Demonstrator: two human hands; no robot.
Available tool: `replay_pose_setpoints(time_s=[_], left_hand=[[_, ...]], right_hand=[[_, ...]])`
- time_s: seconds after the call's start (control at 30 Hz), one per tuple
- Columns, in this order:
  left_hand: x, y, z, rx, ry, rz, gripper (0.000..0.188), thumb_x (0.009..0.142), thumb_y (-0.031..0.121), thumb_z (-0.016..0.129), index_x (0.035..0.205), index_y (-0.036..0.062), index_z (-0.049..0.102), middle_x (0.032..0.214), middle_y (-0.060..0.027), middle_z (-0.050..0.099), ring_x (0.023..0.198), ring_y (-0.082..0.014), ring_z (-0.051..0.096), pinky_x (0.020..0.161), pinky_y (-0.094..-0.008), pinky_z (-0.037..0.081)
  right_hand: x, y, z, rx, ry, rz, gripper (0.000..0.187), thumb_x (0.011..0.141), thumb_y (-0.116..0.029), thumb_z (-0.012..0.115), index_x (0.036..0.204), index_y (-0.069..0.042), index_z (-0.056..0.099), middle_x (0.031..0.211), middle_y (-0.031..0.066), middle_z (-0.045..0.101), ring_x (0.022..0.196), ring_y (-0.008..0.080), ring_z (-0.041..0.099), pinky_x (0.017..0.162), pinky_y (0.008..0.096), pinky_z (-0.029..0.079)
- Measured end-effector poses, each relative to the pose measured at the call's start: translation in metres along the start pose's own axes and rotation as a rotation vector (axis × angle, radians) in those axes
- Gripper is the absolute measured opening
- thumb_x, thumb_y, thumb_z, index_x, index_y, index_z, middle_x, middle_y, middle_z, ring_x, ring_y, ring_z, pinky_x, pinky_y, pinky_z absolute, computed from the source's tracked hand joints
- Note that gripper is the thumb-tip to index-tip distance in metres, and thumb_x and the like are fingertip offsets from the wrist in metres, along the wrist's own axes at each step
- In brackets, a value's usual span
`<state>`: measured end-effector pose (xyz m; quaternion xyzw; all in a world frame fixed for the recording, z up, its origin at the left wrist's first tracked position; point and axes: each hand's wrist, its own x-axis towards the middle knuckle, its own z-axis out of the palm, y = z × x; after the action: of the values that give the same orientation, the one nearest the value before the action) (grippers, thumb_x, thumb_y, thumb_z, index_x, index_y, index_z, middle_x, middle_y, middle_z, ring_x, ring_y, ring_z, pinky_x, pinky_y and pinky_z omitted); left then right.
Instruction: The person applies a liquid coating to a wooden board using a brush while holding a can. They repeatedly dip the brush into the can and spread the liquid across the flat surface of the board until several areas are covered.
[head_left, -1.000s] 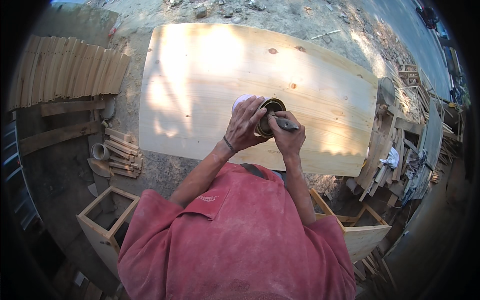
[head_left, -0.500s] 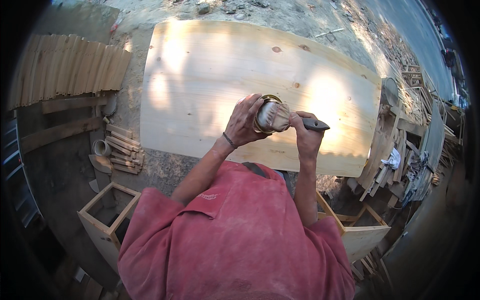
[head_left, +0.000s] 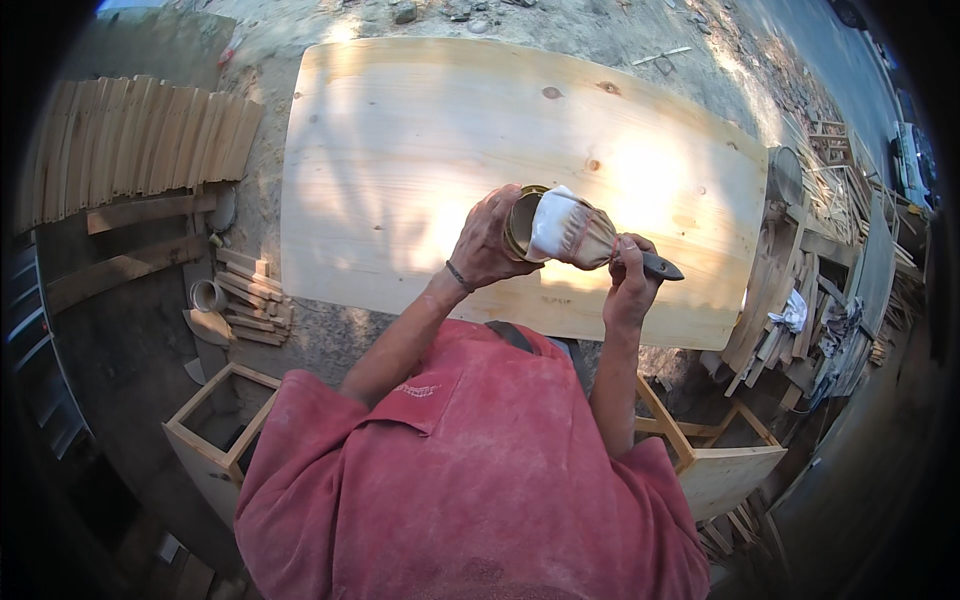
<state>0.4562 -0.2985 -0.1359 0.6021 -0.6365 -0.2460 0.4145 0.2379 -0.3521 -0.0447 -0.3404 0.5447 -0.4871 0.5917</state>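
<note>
My left hand (head_left: 486, 243) is closed around a round metal can (head_left: 517, 226), tilted with its mouth toward the right. My right hand (head_left: 631, 283) grips a paintbrush (head_left: 663, 267) with a dark handle. Its head is wrapped in pale cloth (head_left: 592, 238), gathered near the handle, and the broad end is white and looks wet. That end sits at the can's mouth; whether it touches the rim I cannot tell. Both hands are held above a large pale wooden panel (head_left: 400, 140) with knots and bright sun patches. What the can contains is hidden.
Slats (head_left: 150, 140) stand in a row at the left, near a small stack of wood strips (head_left: 250, 300) and a pale cup (head_left: 206, 295). Wooden frame boxes (head_left: 215, 425) flank me. Scrap wood (head_left: 790, 330) and a white rag (head_left: 792, 312) lie at the right.
My right hand has moved right and slightly down, drawing the brush's wrapped head out of the can, so its white end now shows. My left hand has stayed nearly in place with the can.
</note>
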Motion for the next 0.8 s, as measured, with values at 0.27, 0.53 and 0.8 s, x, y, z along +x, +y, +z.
replay_pose_setpoints(time_s=[0.27,0.53,0.8], left_hand=[[-0.010,-0.025,0.005,-0.014,0.040,-0.016,0.128,0.055,0.041,0.098,0.153,0.0070,0.022,0.144,-0.0190,0.050,0.131,-0.0417,0.050,0.111,-0.0519,0.042],[-0.028,-0.042,-0.002,-0.049,-0.022,0.004,0.136,0.049,0.039,0.102,0.154,0.0048,0.023,0.149,-0.0200,0.044,0.138,-0.0390,0.044,0.115,-0.0491,0.039],[-0.027,-0.060,-0.014,0.035,-0.162,-0.003,0.144,0.048,0.048,0.100,0.157,0.0105,0.012,0.149,-0.0210,0.047,0.131,-0.0441,0.052,0.109,-0.0530,0.044]], right_hand=[[0.022,0.036,-0.028,0.345,-0.022,0.230,0.018,0.095,-0.020,0.065,0.108,-0.008,0.064,0.100,-0.0002,0.065,0.093,0.0090,0.061,0.079,0.0267,0.051],[0.013,0.046,-0.011,0.573,-0.115,0.341,0.016,0.099,-0.029,0.062,0.100,-0.013,0.065,0.093,-0.0048,0.068,0.079,0.0067,0.060,0.063,0.0245,0.046],[0.023,0.041,-0.017,0.736,-0.077,0.380,0.014,0.098,-0.030,0.063,0.098,-0.016,0.065,0.099,-0.0037,0.069,0.083,0.0100,0.061,0.061,0.0267,0.044]])
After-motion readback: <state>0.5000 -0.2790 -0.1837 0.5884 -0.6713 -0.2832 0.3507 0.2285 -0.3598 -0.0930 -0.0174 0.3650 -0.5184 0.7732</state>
